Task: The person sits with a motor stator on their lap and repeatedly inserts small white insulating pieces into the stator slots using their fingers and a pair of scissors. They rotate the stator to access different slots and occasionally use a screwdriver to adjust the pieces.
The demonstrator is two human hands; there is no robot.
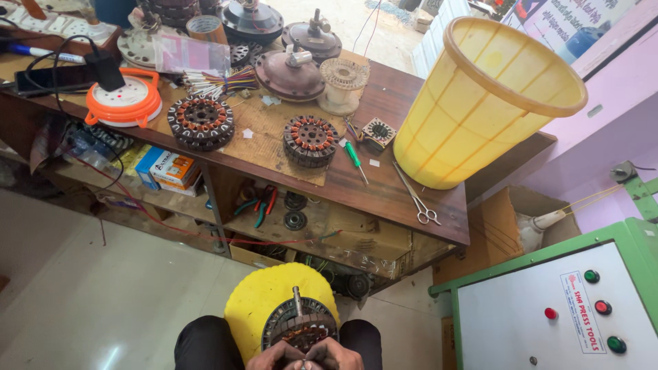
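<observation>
Working low at the bottom centre of the frame, the person has both hands on a wound stator [299, 329] with copper coils, which sits on a yellow stool [264, 301] between the knees. The left hand [275, 356] and right hand [336, 354] meet at the near edge of the stator, fingers curled in and pinching something small there; what exactly they pinch is too small to tell. A metal shaft [297, 300] stands up from the stator's middle.

Lower right, a green-framed control box [558, 315] shows red and green buttons. Up from the stool comes the wooden workbench [404, 195], its under-shelf holding pliers [259, 203] and boxes. On the bench top lie scissors [417, 199] and a green screwdriver [354, 159], with one stator [310, 140] in the middle and another [201, 122] to its left. A big yellow bucket [483, 99] stands tilted at the right end. An orange extension reel [125, 99] sits upper left, and fan motor housings [291, 72] crowd the top centre.
</observation>
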